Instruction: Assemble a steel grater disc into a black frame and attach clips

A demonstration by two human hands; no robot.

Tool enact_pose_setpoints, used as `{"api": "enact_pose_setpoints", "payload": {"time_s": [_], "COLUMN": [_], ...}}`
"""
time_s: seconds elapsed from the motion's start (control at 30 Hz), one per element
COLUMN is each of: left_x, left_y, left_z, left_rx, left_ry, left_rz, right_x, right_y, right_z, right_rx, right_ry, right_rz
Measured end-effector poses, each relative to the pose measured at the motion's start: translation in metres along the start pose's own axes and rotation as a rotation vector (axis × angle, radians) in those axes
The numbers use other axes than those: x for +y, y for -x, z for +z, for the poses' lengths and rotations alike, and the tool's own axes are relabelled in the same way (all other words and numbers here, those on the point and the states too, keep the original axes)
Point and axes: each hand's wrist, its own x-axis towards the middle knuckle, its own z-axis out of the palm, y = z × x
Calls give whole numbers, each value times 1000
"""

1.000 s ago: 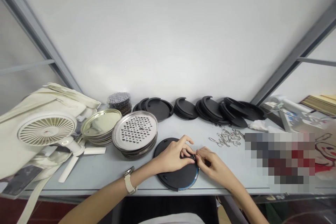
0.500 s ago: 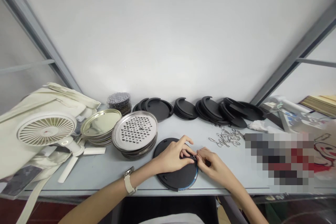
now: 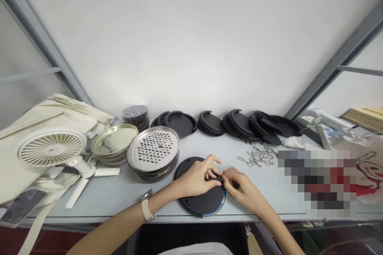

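A black round plate (image 3: 199,205) with a blue strip along its right rim lies flat at the table's front edge. My left hand (image 3: 199,179) rests over it, index finger raised, thumb and other fingers bent in at the plate's right side. Against those fingertips, my right hand (image 3: 241,187) is closed in a pinch at the plate's right rim. A small shiny metal piece (image 3: 220,178) shows between the two hands; the fingers hide most of it. Beyond my right hand lies a loose pile of wire-like metal clips (image 3: 259,157).
To the left stand a stack of perforated metal discs (image 3: 154,151), a stack of gold-coloured lids (image 3: 115,139) and a white fan (image 3: 54,147). Black round holders with cut-out rims (image 3: 211,123) line the wall. A printed bag (image 3: 369,167) sits at the right.
My right fingertips have shifted very slightly left, closer to my left fingers. The plate and my left hand stay in place.
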Motion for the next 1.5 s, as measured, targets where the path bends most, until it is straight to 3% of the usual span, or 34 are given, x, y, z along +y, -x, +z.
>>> {"api": "enact_pose_setpoints", "payload": {"time_s": [1.5], "left_x": [1], "left_y": [0], "left_z": [0], "left_rx": [-12], "left_ry": [-48], "left_rz": [9], "right_x": [2], "right_y": [1], "right_z": [0], "right_rx": [25], "right_ry": [-9], "right_rz": [34]}}
